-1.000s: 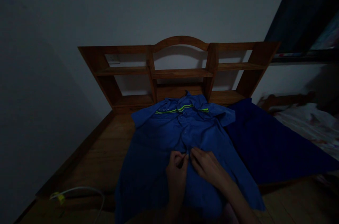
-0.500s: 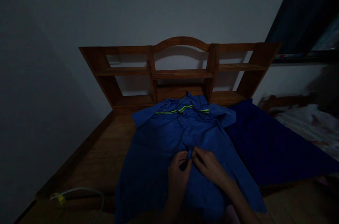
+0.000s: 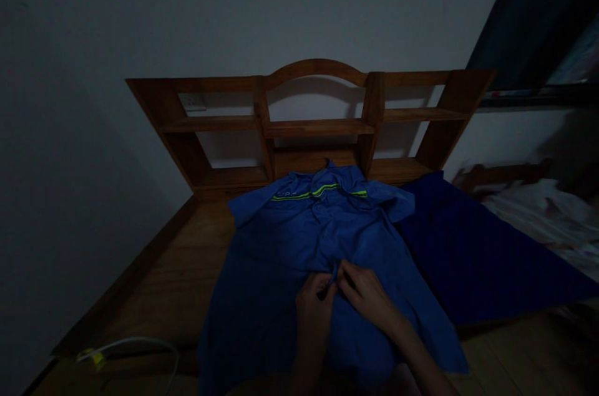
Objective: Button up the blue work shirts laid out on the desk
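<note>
A blue short-sleeved shirt (image 3: 276,259) lies spread front side up on the wooden desk, its collar toward the shelf. A yellow-green stripe crosses its chest, with pale lettering beside it. My left hand (image 3: 314,302) pinches the front placket low on the shirt, fingers curled. Right beside it, my right hand (image 3: 362,290) grips the same edge between thumb and fingers. A small fold of cloth stands up between both sets of fingertips. Whether a button is between them is too dark to tell.
Behind the shirt stands a wooden shelf unit (image 3: 318,128) against the wall. Dark blue cloth (image 3: 486,252) lies to the right. On the left is the bare wooden desk top (image 3: 178,265), with a pale cable (image 3: 140,340) bearing a yellow tag near its front edge.
The view has shifted slightly. Both hands keep their pinch on the shirt front, with only small finger movements, and the shirt lies as before.
</note>
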The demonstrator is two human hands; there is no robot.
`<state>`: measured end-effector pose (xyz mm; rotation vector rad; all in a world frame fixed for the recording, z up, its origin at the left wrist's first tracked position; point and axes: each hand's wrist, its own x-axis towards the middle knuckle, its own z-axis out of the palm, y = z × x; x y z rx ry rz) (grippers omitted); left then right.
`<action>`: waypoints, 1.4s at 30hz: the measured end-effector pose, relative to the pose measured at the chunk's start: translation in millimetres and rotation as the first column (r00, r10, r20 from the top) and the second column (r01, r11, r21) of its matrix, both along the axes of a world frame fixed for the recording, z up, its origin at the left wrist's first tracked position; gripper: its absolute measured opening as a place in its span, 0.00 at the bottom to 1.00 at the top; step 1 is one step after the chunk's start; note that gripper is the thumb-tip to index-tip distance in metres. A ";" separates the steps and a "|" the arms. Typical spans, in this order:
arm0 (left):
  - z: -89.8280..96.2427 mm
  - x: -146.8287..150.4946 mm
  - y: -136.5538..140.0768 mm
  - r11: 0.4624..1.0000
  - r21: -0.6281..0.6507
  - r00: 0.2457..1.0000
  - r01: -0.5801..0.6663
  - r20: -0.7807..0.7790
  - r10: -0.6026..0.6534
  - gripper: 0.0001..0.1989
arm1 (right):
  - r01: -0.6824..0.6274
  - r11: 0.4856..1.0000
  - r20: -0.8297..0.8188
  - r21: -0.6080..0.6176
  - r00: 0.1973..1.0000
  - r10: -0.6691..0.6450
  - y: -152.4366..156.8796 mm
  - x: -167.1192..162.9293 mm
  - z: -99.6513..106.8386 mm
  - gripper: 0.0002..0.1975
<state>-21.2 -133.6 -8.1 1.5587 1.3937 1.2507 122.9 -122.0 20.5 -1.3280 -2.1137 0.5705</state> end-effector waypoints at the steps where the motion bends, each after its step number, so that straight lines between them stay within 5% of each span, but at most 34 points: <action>1: 0.2 -0.7 0.4 1.000 0.007 1.000 0.007 -0.008 -0.007 0.07 | -0.003 1.000 0.007 0.001 1.000 0.003 -0.2 -0.1 0.2 0.08; 42: 3.6 5.3 -5.8 0.999 0.004 0.985 -0.040 -0.167 0.040 0.09 | -0.023 0.999 -0.189 -0.036 0.982 0.016 4.9 4.4 -1.7 0.10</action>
